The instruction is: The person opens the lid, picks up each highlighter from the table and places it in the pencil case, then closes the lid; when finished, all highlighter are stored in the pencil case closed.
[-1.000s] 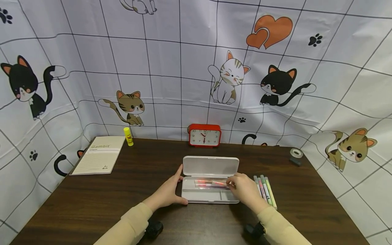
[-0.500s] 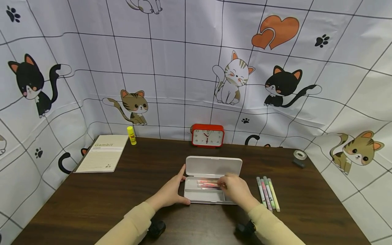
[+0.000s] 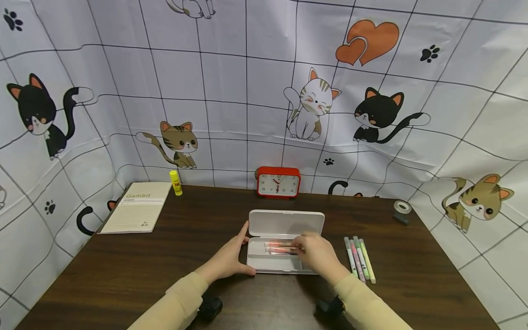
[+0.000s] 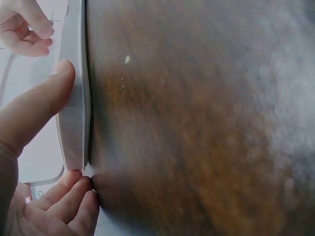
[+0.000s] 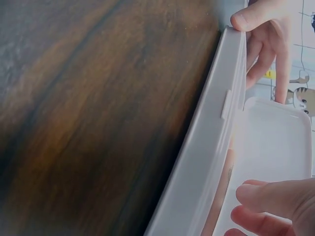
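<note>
A white pencil case (image 3: 274, 263) lies on the table with its lid (image 3: 286, 224) raised. My left hand (image 3: 227, 256) grips the case's left end, thumb on the front wall, the other fingers round the side. Inside the back compartment lie slim pens (image 3: 277, 251) with pinkish-orange parts. My right hand (image 3: 315, 252) is over the case's right half, its fingers curled at the right ends of the pens and pinching one. In the right wrist view a tan pen (image 5: 222, 189) shows above the front wall, beside my right fingertips. My right hand hides the case's right end.
Several pastel markers (image 3: 360, 259) lie side by side right of the case. A red clock (image 3: 278, 182) stands behind it. A notebook (image 3: 136, 208) and a yellow glue stick (image 3: 175, 183) are at the back left, a tape roll (image 3: 402, 207) at the back right.
My right hand has moved left along the pens, from the case's right edge further over the compartment. The left hand keeps its hold on the case. The view has shifted slightly.
</note>
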A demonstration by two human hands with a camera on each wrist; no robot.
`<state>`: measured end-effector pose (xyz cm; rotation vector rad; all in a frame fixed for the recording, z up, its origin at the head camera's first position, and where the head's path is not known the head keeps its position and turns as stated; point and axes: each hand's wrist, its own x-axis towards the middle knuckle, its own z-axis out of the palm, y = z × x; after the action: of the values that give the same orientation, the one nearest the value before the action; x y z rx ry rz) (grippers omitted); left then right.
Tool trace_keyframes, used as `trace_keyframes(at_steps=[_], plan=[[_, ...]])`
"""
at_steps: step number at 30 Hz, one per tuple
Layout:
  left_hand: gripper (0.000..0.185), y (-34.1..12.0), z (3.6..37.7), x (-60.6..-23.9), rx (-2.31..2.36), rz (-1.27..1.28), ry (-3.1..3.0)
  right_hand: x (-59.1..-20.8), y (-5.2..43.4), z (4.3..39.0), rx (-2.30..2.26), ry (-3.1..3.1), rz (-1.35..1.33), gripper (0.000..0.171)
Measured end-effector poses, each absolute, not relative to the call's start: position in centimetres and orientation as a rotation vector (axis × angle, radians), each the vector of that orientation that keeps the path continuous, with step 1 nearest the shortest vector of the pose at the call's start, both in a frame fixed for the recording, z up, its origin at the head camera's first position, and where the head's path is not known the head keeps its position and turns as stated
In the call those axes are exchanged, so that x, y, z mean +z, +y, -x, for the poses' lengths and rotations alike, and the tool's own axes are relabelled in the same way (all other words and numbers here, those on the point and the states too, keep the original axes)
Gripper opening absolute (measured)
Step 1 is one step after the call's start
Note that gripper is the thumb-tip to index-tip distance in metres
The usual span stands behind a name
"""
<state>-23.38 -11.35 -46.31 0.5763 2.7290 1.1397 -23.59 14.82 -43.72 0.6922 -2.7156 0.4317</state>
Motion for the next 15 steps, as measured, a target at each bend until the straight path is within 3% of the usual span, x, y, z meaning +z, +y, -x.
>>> trace_keyframes(at_steps=[15], plan=[[0.126,-11.4,23.4,-46.2,1.142,-0.580,2.726,-43.2,17.9,23.1,0.528,-2.798,-0.528,0.010]])
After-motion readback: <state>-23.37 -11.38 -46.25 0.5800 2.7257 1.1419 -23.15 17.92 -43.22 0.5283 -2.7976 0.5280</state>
